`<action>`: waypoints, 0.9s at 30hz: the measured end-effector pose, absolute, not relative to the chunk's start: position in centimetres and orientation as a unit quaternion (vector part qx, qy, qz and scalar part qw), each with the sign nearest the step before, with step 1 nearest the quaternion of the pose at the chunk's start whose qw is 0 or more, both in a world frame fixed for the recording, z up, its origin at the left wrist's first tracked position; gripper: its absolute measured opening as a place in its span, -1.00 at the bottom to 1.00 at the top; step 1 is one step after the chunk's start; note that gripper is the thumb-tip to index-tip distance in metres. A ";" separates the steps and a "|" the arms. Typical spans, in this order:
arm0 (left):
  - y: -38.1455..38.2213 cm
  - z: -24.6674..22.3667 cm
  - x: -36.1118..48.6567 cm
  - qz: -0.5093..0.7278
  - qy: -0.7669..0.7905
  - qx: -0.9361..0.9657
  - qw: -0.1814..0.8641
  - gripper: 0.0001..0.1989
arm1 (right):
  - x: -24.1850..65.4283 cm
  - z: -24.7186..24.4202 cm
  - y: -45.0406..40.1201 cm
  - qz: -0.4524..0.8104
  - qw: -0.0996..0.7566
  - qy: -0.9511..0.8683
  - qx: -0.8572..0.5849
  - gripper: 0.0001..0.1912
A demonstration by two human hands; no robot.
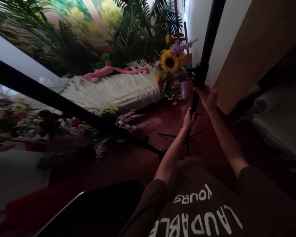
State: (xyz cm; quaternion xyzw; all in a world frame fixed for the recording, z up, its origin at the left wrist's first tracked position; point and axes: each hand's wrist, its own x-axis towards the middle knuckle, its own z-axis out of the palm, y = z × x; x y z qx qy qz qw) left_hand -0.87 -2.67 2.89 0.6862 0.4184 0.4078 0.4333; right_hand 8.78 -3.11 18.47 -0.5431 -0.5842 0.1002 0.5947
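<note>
A black tripod stand (209, 36) rises in front of me, its spread legs on the dark red floor. My left hand (188, 120) is closed round the lower part of its pole. Higher up, my right hand (207, 98) grips the same pole just below a thick black collar with a knob. Parts of the fingers of both hands are hidden behind the pole and in shadow. A second black pole (64, 105) slants across the left side, apart from my hands.
A low platform draped in cream cloth (128, 92) bears a pink plush toy (106, 70). Sunflowers (169, 62) and palm fronds stand behind. More flowers (49, 121) lie at left. A wooden panel (249, 56) and a pale rolled-edge object (278, 108) are at right. A dark flat-edged object (101, 207) is near my left.
</note>
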 end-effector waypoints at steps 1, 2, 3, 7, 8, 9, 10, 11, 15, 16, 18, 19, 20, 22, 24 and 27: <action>-2.7 2.8 -0.8 0.410 0.420 0.686 0.430 -0.59 | 8.8 18.2 -3.2 0.103 0.598 -0.582 -0.541 -0.58; -2.7 2.8 -0.8 0.413 0.421 0.687 0.426 -0.58 | 8.9 17.9 -3.3 0.105 0.602 -0.580 -0.539 -0.59; -2.7 2.8 -0.8 0.416 0.422 0.687 0.421 -0.58 | 9.2 17.4 -3.6 0.109 0.605 -0.577 -0.538 -0.60; -2.8 2.5 -0.6 0.431 0.420 0.684 0.412 -0.58 | 11.1 13.5 -5.8 0.174 0.566 -0.569 -0.570 -0.64; -2.7 2.5 -0.6 0.435 0.417 0.684 0.412 -0.59 | 11.7 12.0 -6.5 0.201 0.542 -0.571 -0.583 -0.65; -2.7 2.4 -0.5 0.438 0.414 0.684 0.411 -0.59 | 12.2 10.5 -7.1 0.219 0.531 -0.564 -0.594 -0.63; -2.7 2.3 -0.5 0.439 0.413 0.685 0.410 -0.60 | 12.6 9.0 -7.7 0.234 0.526 -0.552 -0.604 -0.59; -2.6 2.3 -0.5 0.439 0.414 0.686 0.407 -0.61 | 12.9 7.7 -8.3 0.245 0.527 -0.535 -0.613 -0.55; -2.6 2.2 -0.5 0.440 0.426 0.690 0.386 -0.62 | 12.7 5.1 -9.2 0.274 0.539 -0.490 -0.628 -0.53; -2.6 2.2 -0.6 0.441 0.426 0.691 0.383 -0.61 | 12.4 5.1 -9.2 0.284 0.542 -0.484 -0.625 -0.53; -2.6 2.2 -0.6 0.444 0.425 0.693 0.377 -0.61 | 12.0 5.2 -9.0 0.304 0.555 -0.467 -0.618 -0.54; -2.6 2.3 -0.6 0.444 0.426 0.693 0.376 -0.61 | 11.8 5.3 -8.9 0.311 0.561 -0.459 -0.614 -0.55; -2.6 2.3 -0.6 0.443 0.426 0.693 0.377 -0.61 | 11.7 5.4 -8.8 0.315 0.567 -0.452 -0.612 -0.56; -2.7 2.3 -0.6 0.441 0.426 0.693 0.379 -0.61 | 11.5 5.4 -8.5 0.315 0.576 -0.446 -0.609 -0.59; -2.7 2.2 -0.7 0.441 0.426 0.693 0.379 -0.60 | 11.4 5.4 -8.0 0.314 0.585 -0.440 -0.604 -0.63; -2.5 2.0 -0.6 0.447 0.419 0.693 0.381 -0.60 | 11.4 5.6 -7.1 0.363 0.600 -0.370 -0.609 -0.72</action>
